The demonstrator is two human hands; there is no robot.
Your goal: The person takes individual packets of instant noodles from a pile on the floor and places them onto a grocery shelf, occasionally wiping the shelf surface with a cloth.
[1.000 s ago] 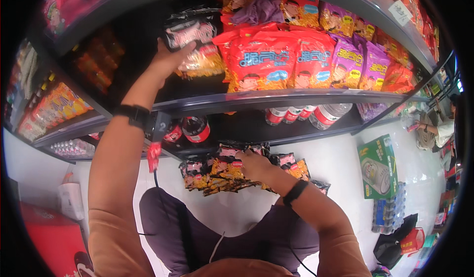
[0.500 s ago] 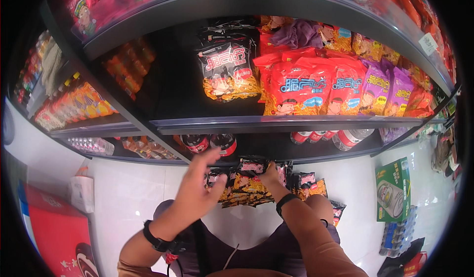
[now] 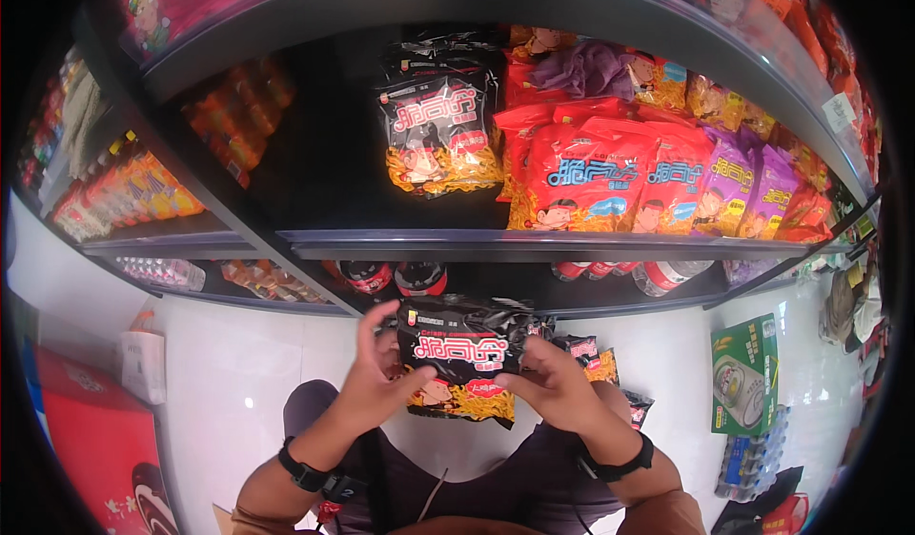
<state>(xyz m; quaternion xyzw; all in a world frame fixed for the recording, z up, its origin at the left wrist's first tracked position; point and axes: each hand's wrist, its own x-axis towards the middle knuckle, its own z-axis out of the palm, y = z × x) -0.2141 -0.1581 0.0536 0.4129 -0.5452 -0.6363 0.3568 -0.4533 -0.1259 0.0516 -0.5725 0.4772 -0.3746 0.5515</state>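
Both hands hold one black snack bag (image 3: 464,356) in front of the person's chest, just below the front edge of the middle shelf (image 3: 534,244). The left hand (image 3: 381,375) has its fingers closed on the bag's left edge, index finger raised along the side; the right hand (image 3: 555,384) is closed on the right edge, thumb lying across the glossy front. The bag is crinkled foil, soft and puffy, black at the top with yellow at the bottom, held roughly level with its face toward the camera. More black bags (image 3: 596,359) of the same kind lie just behind and beside it, near the right hand. Above, the shelf's grey metal lip curves across the view, and there is a broad dark gap on it to the left of a standing black bag (image 3: 437,135), with room there beside the slanted divider. To the right of that bag the shelf is packed tight with red bags (image 3: 586,178) and purple bags (image 3: 729,187), shoulder to shoulder. Below the lip, round dark bottle caps (image 3: 393,276) hang close over the hands. Orange packets (image 3: 143,187) fill the neighbouring shelf on the left. A white tiled floor lies around the person, with a green carton (image 3: 745,373) to the right and a red box (image 3: 91,440) to the left, both well apart from the hands.
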